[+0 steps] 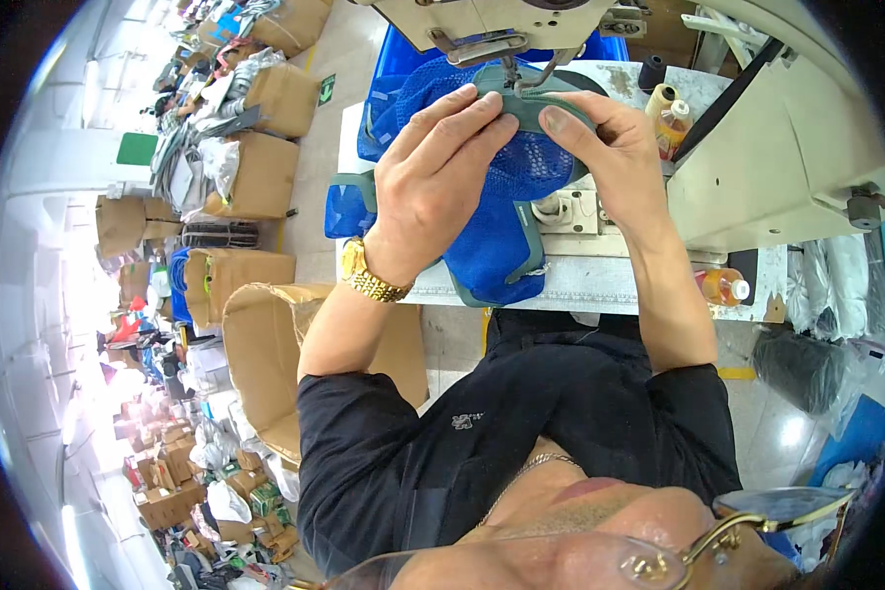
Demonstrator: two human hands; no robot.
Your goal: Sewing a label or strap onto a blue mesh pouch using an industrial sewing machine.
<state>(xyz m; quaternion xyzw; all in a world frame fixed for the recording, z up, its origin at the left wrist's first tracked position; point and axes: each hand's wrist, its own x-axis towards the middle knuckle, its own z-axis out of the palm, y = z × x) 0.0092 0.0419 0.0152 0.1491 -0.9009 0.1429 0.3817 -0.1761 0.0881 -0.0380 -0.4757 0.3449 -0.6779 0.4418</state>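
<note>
Under the needle of a sewing machine lies a blue mesh fabric piece with dark green trim. My left hand, a gold watch on its wrist, rests on the piece left of the needle. Its fingers stretch forward with the tips on the green part; the thumb is hidden. To the right of the needle, my right hand pinches the edge of the green trim between thumb and fingers. A smooth blue panel edged in green hangs toward the table's front edge.
Beside the machine's body stand a dark thread spool, a cream thread cone and a bottle. Another bottle lies at the table's front right. A blue bin is behind; an open carton stands at left.
</note>
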